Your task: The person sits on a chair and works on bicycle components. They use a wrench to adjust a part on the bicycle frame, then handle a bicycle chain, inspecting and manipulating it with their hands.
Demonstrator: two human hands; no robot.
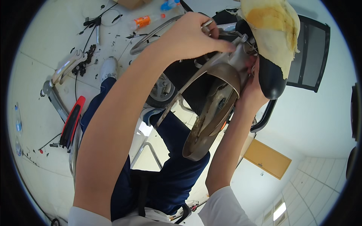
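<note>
A grey metal bike frame with a hollow, open-bottomed shell stands tilted before me. A black saddle with a worn, yellow-stained foam pad on it sits at the upper right. My left hand is closed around a small shiny metal piece, its thumb reaching to the clamp under the saddle. From the right, my right hand grips the frame just below that clamp; the frame and saddle partly hide its fingers.
Below the frame is a small wheel. On the floor to the left lie a red-and-black part, a metal fork, a black chain-like piece, cables and scattered bits. Bottles lie at the top. A grey-paneled black frame stands at right.
</note>
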